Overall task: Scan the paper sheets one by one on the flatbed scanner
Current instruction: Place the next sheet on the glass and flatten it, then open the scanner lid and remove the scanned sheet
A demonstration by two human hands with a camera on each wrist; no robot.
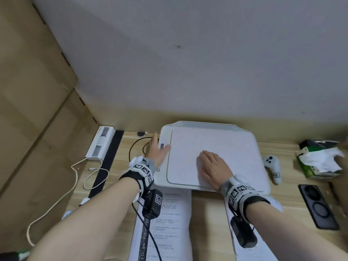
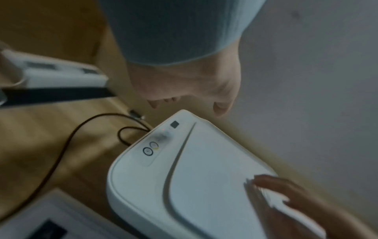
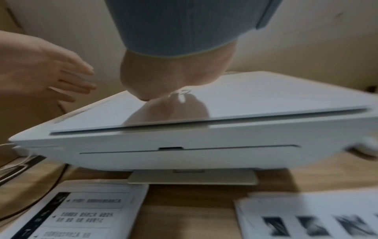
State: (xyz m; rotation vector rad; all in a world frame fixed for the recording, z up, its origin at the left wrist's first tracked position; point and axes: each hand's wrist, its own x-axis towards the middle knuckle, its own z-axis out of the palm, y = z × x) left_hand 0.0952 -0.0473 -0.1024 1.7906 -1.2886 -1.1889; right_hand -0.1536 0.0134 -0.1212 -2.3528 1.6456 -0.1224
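Observation:
A white flatbed scanner (image 1: 244, 147) sits on the wooden desk with its lid (image 1: 226, 140) down. My right hand (image 1: 212, 166) lies flat on the lid, fingers straight, palm pressing near the lid's front middle (image 3: 175, 84). My left hand (image 1: 157, 149) hovers open over the scanner's left edge by the button panel (image 2: 157, 145), fingers straight, holding nothing. A printed sheet stack (image 1: 165, 223) lies on the desk in front of the scanner at the left. Another stack (image 3: 306, 216) with pictures lies at the right, partly under my right wrist.
A black cable (image 1: 135, 146) and a white cable (image 1: 75, 178) run over the desk's left part beside a white box (image 1: 100, 142). Right of the scanner lie a white controller (image 1: 273, 166), a tissue pack (image 1: 320, 162) and a black phone (image 1: 318, 206). Cardboard walls stand at the left.

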